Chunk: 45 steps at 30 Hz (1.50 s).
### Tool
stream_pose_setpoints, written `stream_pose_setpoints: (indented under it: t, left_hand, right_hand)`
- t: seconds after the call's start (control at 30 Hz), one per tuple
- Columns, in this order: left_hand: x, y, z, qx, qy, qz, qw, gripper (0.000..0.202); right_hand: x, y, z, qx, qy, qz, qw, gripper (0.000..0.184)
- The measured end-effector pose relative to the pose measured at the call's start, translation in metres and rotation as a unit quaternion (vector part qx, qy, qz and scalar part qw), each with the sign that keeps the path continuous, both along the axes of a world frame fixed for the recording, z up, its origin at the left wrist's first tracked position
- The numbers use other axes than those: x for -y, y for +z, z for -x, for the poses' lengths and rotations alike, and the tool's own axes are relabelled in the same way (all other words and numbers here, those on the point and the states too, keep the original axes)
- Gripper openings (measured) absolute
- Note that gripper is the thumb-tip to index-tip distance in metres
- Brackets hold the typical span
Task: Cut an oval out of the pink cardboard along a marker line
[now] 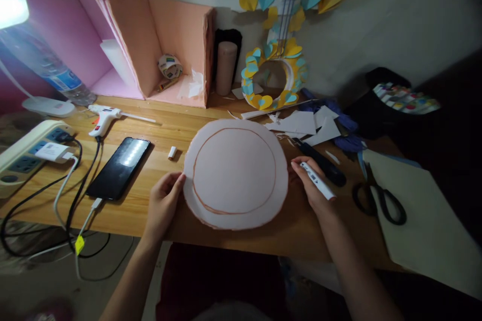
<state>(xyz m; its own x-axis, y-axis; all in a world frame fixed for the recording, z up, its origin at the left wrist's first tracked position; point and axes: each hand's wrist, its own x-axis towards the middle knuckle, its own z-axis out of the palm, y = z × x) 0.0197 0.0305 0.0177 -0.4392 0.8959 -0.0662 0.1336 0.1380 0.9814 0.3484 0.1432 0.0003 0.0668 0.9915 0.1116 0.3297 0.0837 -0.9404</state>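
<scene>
Readable text — none | marker (317, 180): print too small | bottle label (66, 80): blurred | charger (55, 152) — print unreadable

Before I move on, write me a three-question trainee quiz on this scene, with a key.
1. What is the right hand holding?
2. True or false: the phone lies to the left of the pale disc in the picture.
3. The left hand is touching: A the glue gun, B the pale disc, C the scissors.

Key: 1. The white marker. 2. True. 3. B.
</scene>
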Motion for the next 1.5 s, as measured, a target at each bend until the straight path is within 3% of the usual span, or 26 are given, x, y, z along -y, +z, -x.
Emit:
stream_pose_setpoints:
  t: [0.1,0.23,0.6,0.93,1.07,1.13,1.23,1.3,1.4,1.5]
  left_hand:
    - [0.003,-0.001,-0.004,-0.025,-0.04,0.011,0.999,0.026]
    - [0.005,-0.004,-0.007,-0.051,-0.076,0.004,0.996,0.026]
    - [0.007,-0.007,-0.007,-0.043,-0.089,-0.005,0.995,0.026]
    - [0.007,-0.005,-0.01,-0.164,-0.116,0.02,0.979,0.041]
    - [0.009,-0.005,-0.011,-0.262,-0.144,0.048,0.953,0.037]
    - [0.011,-0.004,-0.011,-0.312,-0.159,0.065,0.935,0.035]
    - [0.01,0.0,-0.015,-0.373,-0.147,0.06,0.914,0.036]
    - [0.003,0.001,-0.019,-0.4,-0.15,0.017,0.904,0.034]
    - [-0.011,0.0,-0.024,-0.409,-0.205,-0.065,0.887,0.031]
    - [-0.019,-0.006,-0.026,-0.393,-0.234,-0.092,0.884,0.033]
  right_hand:
    - [-0.002,-0.002,-0.009,0.019,-0.03,-0.01,0.999,0.026]
    - [-0.002,-0.002,-0.012,0.021,-0.016,-0.008,1.0,0.029]
    - [-0.002,-0.002,-0.01,0.021,-0.012,0.001,1.0,0.031]
    - [-0.004,0.002,-0.011,0.009,-0.045,0.022,0.999,0.033]
    - [-0.005,0.006,-0.011,0.022,-0.107,-0.036,0.993,0.032]
    - [-0.005,0.012,-0.004,-0.004,-0.094,-0.048,0.994,0.028]
    - [-0.007,0.019,0.018,-0.061,0.005,0.012,0.998,0.027]
    - [-0.011,0.02,0.04,-0.069,0.066,0.052,0.994,0.024]
    - [-0.023,0.016,0.076,-0.056,0.084,0.04,0.994,0.015]
    - [-0.036,0.01,0.107,-0.037,0.068,0.002,0.997,0.024]
